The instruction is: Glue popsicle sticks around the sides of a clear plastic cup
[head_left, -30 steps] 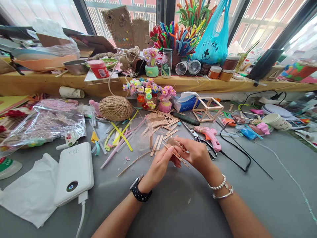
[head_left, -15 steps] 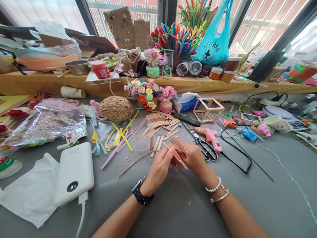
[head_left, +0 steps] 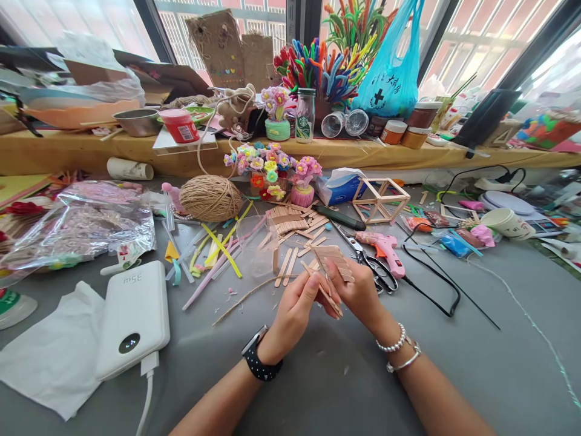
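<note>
From my remote seat: both hands close together over the near middle of the surface (head_left: pixel 313 387), neither one free; left hand (head_left: pixel 295 303) grasps a narrow craft-stick strip (head_left: pixel 330 298) between thumb and fingers; right hand (head_left: pixel 361 293) pinches a slatted panel (head_left: pixel 330 252) of craft sticks laid side by side, tilted, above the strip; the two pieces overlap in my view – whether they touch or are joined, I cannot tell.

Step in hand, as I judge it: handling or lining up the two wooden pieces; next move calls for a light, steady pinch and a clear look at the edges, since thin sticks could slip or skew. Loose craft sticks (head_left: pixel 285 266) lie just beyond the left hand; scissors (head_left: pixel 379 272) and a pink hot glue gun (head_left: pixel 388 249) lie beyond the right.

Writing: power bank (head_left: pixel 134 315) reads "35W", upside down to me; its round display I cannot make out; blue plastic bag (head_left: pixel 390 85) bears a black cross and Chinese characters – 大 is the clearest; glass bottle (head_left: pixel 305 118) shows a green round logo, Starbucks-like; blue tissue pack (head_left: pixel 340 189) has white lettering, too small to read.
</note>
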Demonstrator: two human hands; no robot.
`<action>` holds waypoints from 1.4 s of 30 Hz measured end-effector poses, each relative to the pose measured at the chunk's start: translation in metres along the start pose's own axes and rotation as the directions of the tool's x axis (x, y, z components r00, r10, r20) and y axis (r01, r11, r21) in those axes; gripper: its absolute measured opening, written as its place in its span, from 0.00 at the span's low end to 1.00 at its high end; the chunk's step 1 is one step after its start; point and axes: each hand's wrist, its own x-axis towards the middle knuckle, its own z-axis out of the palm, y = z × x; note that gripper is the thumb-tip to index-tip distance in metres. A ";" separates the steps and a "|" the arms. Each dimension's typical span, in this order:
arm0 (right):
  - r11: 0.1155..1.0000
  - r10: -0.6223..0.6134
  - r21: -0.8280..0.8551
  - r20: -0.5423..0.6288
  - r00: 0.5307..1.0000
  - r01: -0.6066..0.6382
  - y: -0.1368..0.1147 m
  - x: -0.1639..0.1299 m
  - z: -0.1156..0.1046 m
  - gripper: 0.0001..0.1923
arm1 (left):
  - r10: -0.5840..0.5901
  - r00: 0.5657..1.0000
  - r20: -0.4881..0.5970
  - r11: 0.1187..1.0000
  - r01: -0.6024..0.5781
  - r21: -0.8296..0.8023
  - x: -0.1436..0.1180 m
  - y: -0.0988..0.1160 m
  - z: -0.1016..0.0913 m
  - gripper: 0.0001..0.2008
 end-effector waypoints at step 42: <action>0.876 0.396 0.278 0.051 0.917 -0.394 0.010 0.001 -0.006 0.16 | -0.002 1.000 -0.023 0.990 -0.001 -0.142 0.000 0.011 -0.002 0.17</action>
